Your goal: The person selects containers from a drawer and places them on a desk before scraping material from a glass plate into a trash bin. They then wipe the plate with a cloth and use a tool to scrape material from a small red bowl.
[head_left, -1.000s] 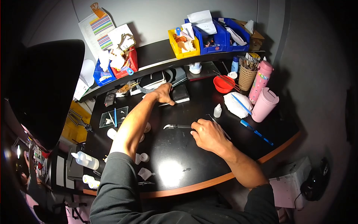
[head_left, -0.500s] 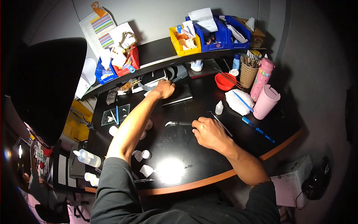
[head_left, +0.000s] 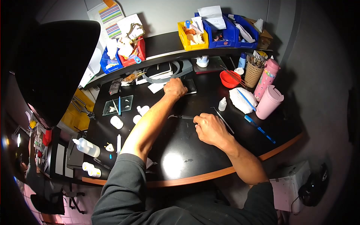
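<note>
My left hand [head_left: 175, 88], its fingers curled, is on the black notebook [head_left: 191, 86] at the back of the desk; the fingertips are partly hidden. A white paper [head_left: 155, 87] lies just left of it. Near the middle, my right hand [head_left: 210, 128] is closed round the end of grey tweezers [head_left: 182, 117], whose curved tips point left. A thin metal tool [head_left: 224, 120] lies just right of this hand, with a small dropper bottle [head_left: 222, 104] behind it.
A red bowl [head_left: 230, 79], brush holder [head_left: 252, 75], pink tumbler [head_left: 270, 102] and white cloth [head_left: 242, 100] stand or lie at right. Leftward are a glass plate [head_left: 125, 104], white jar [head_left: 117, 122] and clear bottle [head_left: 88, 147]. A monitor [head_left: 56, 67] rises at far left.
My left hand has moved right, covering more of the notebook, and the white paper beside it now shows. My right hand still holds the tweezers. The whole view has shifted slightly.
</note>
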A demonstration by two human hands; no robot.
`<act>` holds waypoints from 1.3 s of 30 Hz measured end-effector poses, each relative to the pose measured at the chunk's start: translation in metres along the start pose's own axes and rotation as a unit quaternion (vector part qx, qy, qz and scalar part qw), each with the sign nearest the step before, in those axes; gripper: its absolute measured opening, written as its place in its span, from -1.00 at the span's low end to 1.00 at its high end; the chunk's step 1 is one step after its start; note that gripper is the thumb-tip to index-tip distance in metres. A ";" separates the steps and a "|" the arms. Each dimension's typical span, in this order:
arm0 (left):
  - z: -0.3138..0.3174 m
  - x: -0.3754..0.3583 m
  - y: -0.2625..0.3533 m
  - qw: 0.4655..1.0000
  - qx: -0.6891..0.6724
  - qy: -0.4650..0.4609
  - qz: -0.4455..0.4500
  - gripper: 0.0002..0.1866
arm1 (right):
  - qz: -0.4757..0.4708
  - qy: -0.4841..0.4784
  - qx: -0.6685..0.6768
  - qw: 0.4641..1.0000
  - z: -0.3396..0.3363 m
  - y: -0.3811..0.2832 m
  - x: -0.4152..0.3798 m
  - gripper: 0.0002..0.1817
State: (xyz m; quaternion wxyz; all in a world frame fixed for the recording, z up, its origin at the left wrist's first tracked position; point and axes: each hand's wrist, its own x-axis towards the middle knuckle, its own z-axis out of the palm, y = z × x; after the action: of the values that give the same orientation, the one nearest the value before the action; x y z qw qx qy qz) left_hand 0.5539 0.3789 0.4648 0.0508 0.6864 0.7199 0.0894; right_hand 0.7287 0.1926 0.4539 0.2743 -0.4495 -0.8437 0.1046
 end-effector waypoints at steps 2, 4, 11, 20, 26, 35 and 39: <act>-0.002 -0.001 0.002 1.000 0.016 -0.003 0.002 -0.53 | -0.004 0.006 0.002 1.000 0.000 0.001 -0.001 -0.89; -0.001 -0.001 0.001 1.000 0.022 -0.003 0.002 -0.52 | -0.010 0.013 0.006 1.000 0.001 0.002 -0.001 -0.88; 0.006 -0.001 0.001 1.000 0.027 -0.014 0.007 -0.52 | -0.009 0.014 0.002 1.000 0.002 0.005 0.000 -0.81; 0.014 0.002 -0.009 0.997 0.031 0.011 0.063 -0.49 | -0.007 0.019 0.000 1.000 0.000 0.007 0.001 -0.83; 0.014 0.001 -0.011 0.997 0.023 0.017 0.067 -0.49 | 0.011 0.018 -0.008 1.000 -0.001 0.008 0.003 -0.86; 0.007 -0.004 -0.010 0.998 0.006 -0.005 0.064 -0.45 | 0.171 0.103 -0.032 0.979 -0.029 0.019 0.008 -0.86; -0.007 -0.009 -0.010 0.999 -0.022 -0.014 0.048 -0.43 | 0.255 0.183 -0.051 0.948 -0.051 0.048 0.013 -0.56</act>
State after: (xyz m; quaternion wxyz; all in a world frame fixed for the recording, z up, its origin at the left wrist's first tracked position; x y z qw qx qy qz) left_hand 0.5430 0.3696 0.4692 0.0714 0.7199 0.6834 0.0978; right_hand 0.7852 0.2271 0.4802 0.3650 -0.6741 -0.6407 0.0439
